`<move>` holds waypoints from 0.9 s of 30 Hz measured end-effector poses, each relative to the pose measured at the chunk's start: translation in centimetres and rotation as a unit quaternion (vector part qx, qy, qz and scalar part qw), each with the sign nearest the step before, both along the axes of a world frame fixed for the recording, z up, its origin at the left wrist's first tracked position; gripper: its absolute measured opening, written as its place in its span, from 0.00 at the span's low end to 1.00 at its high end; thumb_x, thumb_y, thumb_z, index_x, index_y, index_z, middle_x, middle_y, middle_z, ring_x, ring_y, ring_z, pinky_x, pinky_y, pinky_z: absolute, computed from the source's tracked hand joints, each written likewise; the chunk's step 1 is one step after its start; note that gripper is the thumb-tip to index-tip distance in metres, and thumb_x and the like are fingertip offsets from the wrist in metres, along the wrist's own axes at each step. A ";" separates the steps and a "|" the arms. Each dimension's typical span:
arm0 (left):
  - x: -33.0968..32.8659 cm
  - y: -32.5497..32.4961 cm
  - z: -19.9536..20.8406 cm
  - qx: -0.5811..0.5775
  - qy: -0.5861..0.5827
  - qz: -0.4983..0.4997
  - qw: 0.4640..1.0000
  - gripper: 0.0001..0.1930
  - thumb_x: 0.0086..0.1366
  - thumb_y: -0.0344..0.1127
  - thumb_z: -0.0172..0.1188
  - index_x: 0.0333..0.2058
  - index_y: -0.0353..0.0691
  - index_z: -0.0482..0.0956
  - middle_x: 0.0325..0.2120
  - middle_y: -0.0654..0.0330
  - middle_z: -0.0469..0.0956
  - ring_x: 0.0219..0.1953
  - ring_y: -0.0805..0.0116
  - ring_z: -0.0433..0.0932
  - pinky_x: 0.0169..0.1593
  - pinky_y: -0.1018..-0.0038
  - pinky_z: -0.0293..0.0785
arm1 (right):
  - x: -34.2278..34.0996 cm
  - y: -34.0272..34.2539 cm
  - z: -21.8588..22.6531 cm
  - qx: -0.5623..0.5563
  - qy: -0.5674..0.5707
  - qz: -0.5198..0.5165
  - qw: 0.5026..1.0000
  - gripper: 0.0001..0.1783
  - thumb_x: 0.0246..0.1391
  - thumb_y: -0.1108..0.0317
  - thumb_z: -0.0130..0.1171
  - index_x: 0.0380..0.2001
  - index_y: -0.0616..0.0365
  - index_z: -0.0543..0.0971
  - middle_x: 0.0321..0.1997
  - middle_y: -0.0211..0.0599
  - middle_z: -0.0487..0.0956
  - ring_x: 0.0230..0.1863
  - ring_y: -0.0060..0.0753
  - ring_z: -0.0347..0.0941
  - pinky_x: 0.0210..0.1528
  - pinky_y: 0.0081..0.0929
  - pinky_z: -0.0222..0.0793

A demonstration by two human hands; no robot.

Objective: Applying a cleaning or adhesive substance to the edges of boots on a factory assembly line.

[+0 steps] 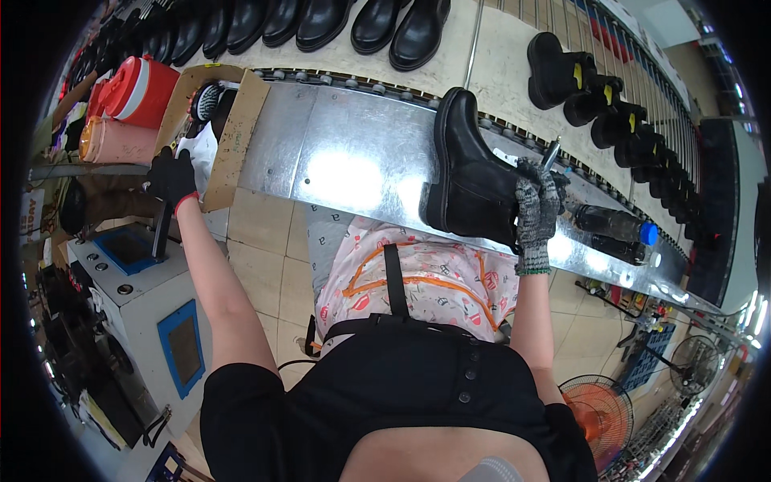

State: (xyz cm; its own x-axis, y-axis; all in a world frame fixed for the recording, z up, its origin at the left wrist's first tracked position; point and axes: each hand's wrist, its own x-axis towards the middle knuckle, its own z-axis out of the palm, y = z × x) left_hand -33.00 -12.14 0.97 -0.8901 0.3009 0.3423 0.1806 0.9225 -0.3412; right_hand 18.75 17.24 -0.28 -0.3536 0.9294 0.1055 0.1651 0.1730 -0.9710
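Right of centre, the black ankle boot [470, 189] points its shaft to the frame's top, its right end in the closed fingers of the right hand [537, 209]. The left hand [172, 177] is well apart, upper left, at the cardboard box [240, 136]; its grip I cannot tell.

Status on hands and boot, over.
Left hand at cardboard box. Right hand at black boot, over metal bench. Blue-capped bottle right of that hand.

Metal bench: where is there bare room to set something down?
The widest bare patch on the metal bench lies between the cardboard box and the black boot. It's crowded right of the boot, with the right hand and blue-capped bottle.
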 end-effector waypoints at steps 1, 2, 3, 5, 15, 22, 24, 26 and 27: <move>0.1 0.1 0.3 0.000 -0.001 -0.001 1.000 0.21 0.54 0.52 0.56 0.45 0.50 0.77 0.40 0.56 0.77 0.44 0.56 0.76 0.44 0.54 0.70 | 0.0 0.0 -0.1 0.001 0.002 0.003 1.000 0.17 0.49 0.70 0.58 0.45 0.61 0.75 0.47 0.40 0.77 0.49 0.34 0.72 0.55 0.30 0.64; 0.4 0.3 0.8 0.012 -0.006 -0.008 1.000 0.22 0.54 0.52 0.57 0.44 0.48 0.77 0.40 0.54 0.77 0.44 0.55 0.76 0.44 0.55 0.70 | 0.0 0.1 -0.1 0.001 0.001 0.002 1.000 0.17 0.49 0.70 0.58 0.45 0.61 0.75 0.47 0.40 0.77 0.49 0.34 0.72 0.55 0.30 0.64; 0.5 0.5 1.0 0.023 -0.012 -0.016 1.000 0.22 0.54 0.51 0.57 0.44 0.45 0.76 0.40 0.53 0.78 0.44 0.54 0.76 0.44 0.56 0.71 | 0.1 0.1 -0.3 0.006 -0.009 0.001 1.000 0.17 0.49 0.69 0.57 0.44 0.61 0.75 0.46 0.39 0.77 0.49 0.34 0.72 0.55 0.30 0.64; -0.5 -0.4 0.7 0.101 0.003 -0.060 0.993 0.22 0.54 0.50 0.57 0.44 0.41 0.76 0.40 0.50 0.77 0.43 0.52 0.76 0.44 0.58 0.71 | -0.1 0.1 -0.2 0.011 -0.016 0.003 1.000 0.17 0.49 0.69 0.57 0.44 0.61 0.75 0.46 0.39 0.77 0.49 0.34 0.72 0.55 0.30 0.65; 11.9 16.7 0.0 0.529 -0.262 -0.300 0.750 0.09 0.57 0.34 0.60 0.31 0.34 0.74 0.22 0.58 0.77 0.22 0.68 0.77 0.25 0.74 0.72 | -0.2 -0.2 0.9 -0.006 -0.030 -0.013 0.999 0.18 0.49 0.70 0.56 0.45 0.61 0.75 0.46 0.39 0.77 0.48 0.33 0.72 0.54 0.29 0.65; 21.1 28.0 -12.0 0.551 -0.436 -0.373 0.607 0.22 0.54 0.37 0.62 0.46 0.32 0.75 0.28 0.56 0.80 0.29 0.70 0.78 0.35 0.74 0.74 | -0.8 -0.4 0.3 0.001 -0.007 0.009 1.000 0.18 0.49 0.69 0.56 0.44 0.62 0.75 0.45 0.39 0.77 0.49 0.33 0.72 0.55 0.30 0.64; 23.0 29.5 -10.1 0.549 -0.571 -0.326 0.515 0.20 0.54 0.37 0.61 0.45 0.35 0.77 0.30 0.54 0.80 0.28 0.69 0.76 0.36 0.74 0.71 | -0.4 -0.3 -0.1 -0.011 -0.004 -0.001 1.000 0.18 0.49 0.68 0.57 0.45 0.62 0.74 0.46 0.39 0.77 0.49 0.33 0.71 0.55 0.30 0.64; 22.6 29.9 -10.3 0.532 -0.569 -0.358 0.516 0.18 0.54 0.37 0.61 0.44 0.36 0.78 0.30 0.55 0.80 0.28 0.69 0.76 0.36 0.75 0.71 | -0.7 -0.5 0.1 -0.010 0.004 0.004 1.000 0.19 0.49 0.67 0.57 0.45 0.62 0.74 0.46 0.40 0.77 0.49 0.33 0.71 0.55 0.30 0.64; 22.3 30.1 -10.4 0.512 -0.566 -0.387 0.518 0.17 0.54 0.36 0.61 0.43 0.37 0.78 0.30 0.55 0.79 0.27 0.69 0.75 0.35 0.75 0.70 | -0.8 -0.6 0.2 -0.012 0.012 0.009 1.000 0.19 0.49 0.66 0.57 0.46 0.62 0.74 0.47 0.40 0.76 0.50 0.33 0.71 0.55 0.30 0.64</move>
